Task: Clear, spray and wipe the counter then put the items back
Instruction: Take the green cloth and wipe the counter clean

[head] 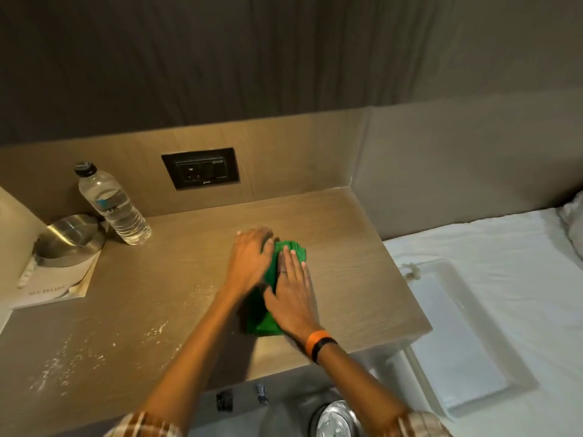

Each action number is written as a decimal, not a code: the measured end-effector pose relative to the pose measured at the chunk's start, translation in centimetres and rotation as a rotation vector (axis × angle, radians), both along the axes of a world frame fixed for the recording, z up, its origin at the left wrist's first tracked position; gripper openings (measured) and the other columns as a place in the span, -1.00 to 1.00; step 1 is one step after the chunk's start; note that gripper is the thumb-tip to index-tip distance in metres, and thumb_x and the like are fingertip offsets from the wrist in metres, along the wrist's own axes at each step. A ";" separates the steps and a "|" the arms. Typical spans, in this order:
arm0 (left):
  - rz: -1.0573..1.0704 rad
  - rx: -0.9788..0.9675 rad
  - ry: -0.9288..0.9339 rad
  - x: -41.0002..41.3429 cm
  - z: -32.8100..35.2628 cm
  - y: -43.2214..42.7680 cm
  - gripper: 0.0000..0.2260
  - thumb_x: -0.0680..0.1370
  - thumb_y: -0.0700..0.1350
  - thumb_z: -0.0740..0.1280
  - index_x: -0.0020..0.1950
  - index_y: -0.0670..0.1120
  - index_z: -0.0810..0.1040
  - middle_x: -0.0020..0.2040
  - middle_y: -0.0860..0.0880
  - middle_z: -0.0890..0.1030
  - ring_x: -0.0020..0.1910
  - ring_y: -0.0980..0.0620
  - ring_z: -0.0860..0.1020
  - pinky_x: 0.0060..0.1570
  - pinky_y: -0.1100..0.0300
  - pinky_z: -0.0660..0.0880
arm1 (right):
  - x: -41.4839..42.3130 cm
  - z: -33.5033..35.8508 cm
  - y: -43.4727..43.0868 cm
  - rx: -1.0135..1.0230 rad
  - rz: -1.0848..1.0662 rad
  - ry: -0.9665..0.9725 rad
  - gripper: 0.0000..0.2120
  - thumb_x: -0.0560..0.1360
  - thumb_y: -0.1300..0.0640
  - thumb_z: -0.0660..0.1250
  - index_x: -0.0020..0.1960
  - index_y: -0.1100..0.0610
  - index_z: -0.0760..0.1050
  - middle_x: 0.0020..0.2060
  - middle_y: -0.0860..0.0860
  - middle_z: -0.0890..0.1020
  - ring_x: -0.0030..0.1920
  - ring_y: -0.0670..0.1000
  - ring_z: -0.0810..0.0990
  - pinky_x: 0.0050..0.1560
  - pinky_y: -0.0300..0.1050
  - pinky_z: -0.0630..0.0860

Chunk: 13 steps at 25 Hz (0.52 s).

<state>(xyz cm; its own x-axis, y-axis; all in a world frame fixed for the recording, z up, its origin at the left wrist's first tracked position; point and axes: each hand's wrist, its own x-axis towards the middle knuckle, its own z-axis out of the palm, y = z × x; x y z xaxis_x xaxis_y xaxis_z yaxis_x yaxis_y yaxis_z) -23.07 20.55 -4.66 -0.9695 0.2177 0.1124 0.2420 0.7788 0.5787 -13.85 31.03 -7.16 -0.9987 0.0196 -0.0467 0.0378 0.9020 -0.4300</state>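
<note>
Wood-grain table [347, 234]; folded green cloth [291, 250] lay crumpled under both hands, left [250, 258] and right [291, 290], flat, fingers spread.

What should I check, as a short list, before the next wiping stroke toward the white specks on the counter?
1. Cloth under both hands: ok. The left hand and right hand press flat on the green cloth.
2. Specks left to wipe: not ok. White specks lie on the near left of the counter.
3. Counter cleared: not ok. The water bottle, steel bowl and booklet stand at the far left.
4. Path from cloth to specks: ok, bare wood.
5. Surface sprayed: cannot tell.
6. Clear tray on the bed: ok, apart from the counter.
</note>
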 end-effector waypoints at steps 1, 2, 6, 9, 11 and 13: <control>-0.056 -0.003 0.013 2.5 -0.6 0.8 -0.55 0.62 0.02 0.05 0.41 -0.13 0.47 0.44 -0.13 0.48 0.47 -0.12 0.37 0.54 -0.04 0.04 | -0.2 0.0 1.5 -0.035 -0.013 0.008 -0.29 0.62 -0.03 0.05 0.65 0.18 -0.15 0.64 0.06 -0.17 0.65 0.04 -0.21 0.65 0.01 -0.21; -0.125 -0.082 0.015 4.9 -1.5 1.4 -0.52 0.64 0.04 0.02 0.49 -0.12 0.38 0.52 -0.11 0.38 0.54 -0.10 0.27 0.57 -0.04 -0.03 | 0.1 -0.4 3.4 -0.008 -0.038 0.029 -0.32 0.64 0.00 0.03 0.65 0.19 -0.15 0.64 0.05 -0.17 0.66 0.03 -0.19 0.65 -0.01 -0.19; -0.201 -0.390 0.092 5.7 -4.1 2.5 -0.44 0.68 0.15 -0.09 0.63 -0.06 -0.01 0.64 -0.01 0.04 0.63 0.00 -0.07 0.59 -0.08 -0.14 | 1.3 -1.9 8.5 0.250 -0.075 0.055 -0.35 0.65 -0.11 -0.15 0.64 0.20 -0.06 0.64 0.12 -0.04 0.66 0.07 -0.08 0.65 0.12 -0.09; -0.212 -0.429 0.067 0.8 -3.8 3.5 -0.44 0.68 0.14 -0.06 0.63 -0.05 -0.02 0.65 -0.01 0.05 0.62 0.02 -0.08 0.59 -0.06 -0.12 | 0.7 -2.2 8.0 0.314 -0.069 0.089 -0.32 0.62 -0.14 -0.15 0.63 0.20 0.05 0.64 0.15 0.06 0.65 0.10 0.01 0.63 0.19 0.02; -0.164 -0.428 0.007 -3.3 -2.8 3.8 -0.44 0.68 0.11 -0.01 0.64 -0.06 -0.01 0.65 -0.02 0.04 0.63 0.01 -0.08 0.59 -0.05 -0.13 | 0.8 -2.1 7.9 0.289 -0.078 0.071 -0.30 0.62 -0.20 -0.11 0.64 0.18 0.05 0.64 0.12 0.04 0.66 0.09 -0.02 0.64 0.18 0.00; -0.002 -0.431 -0.002 -5.5 -2.4 2.3 -0.43 0.68 0.10 -0.01 0.63 -0.09 -0.02 0.65 -0.05 0.03 0.63 -0.01 -0.08 0.59 -0.06 -0.14 | 1.1 -2.2 8.2 0.280 -0.076 0.093 -0.27 0.62 -0.26 -0.09 0.64 0.16 0.03 0.65 0.10 0.02 0.66 0.07 -0.05 0.64 0.16 -0.04</control>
<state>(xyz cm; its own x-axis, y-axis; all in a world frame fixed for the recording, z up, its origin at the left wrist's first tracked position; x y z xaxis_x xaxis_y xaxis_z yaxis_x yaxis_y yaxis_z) -28.55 22.80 -7.10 -0.9692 0.2462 0.0086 0.2429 0.9491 0.2006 -12.77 39.27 -9.37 -0.9936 0.0941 0.0625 0.0823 0.9820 -0.1699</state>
